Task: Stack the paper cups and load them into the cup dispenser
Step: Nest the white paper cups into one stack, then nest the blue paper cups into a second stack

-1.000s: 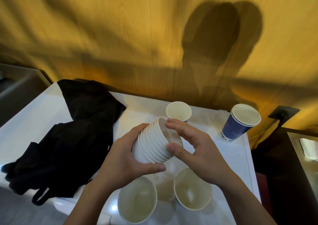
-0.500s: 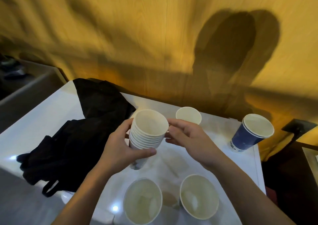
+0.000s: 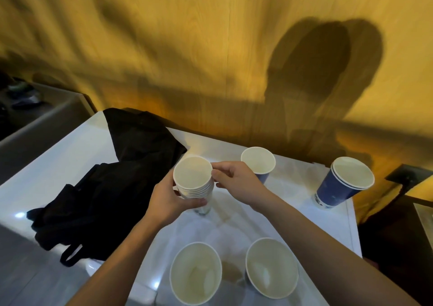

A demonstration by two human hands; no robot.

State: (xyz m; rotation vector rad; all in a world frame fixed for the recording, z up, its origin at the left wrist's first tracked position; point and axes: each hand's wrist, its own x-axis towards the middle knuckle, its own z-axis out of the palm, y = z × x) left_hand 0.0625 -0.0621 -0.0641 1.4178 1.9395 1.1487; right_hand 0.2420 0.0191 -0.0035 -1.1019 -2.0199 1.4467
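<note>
My left hand (image 3: 167, 200) grips a stack of several white paper cups (image 3: 193, 176), upright with the mouth up, over the middle of the white table (image 3: 70, 155). My right hand (image 3: 236, 180) pinches the stack's top rim on its right side. Behind my right hand a single cup (image 3: 257, 161) stands with a blue wall. A blue stack of two or three cups (image 3: 344, 184) stands at the back right. Near the front edge are two more cups, one on the left (image 3: 195, 273) and one on the right (image 3: 271, 267). No cup dispenser is in view.
A black bag with straps (image 3: 112, 188) lies crumpled on the table's left half, touching the area beside the held stack. A wood-panelled wall (image 3: 210, 48) rises right behind the table. A dark socket plate (image 3: 408, 174) and cable sit at the right edge.
The stack went from tilted on its side to upright with the mouth up. My right hand slid off its open end to pinch the rim from the right. The view shifted.
</note>
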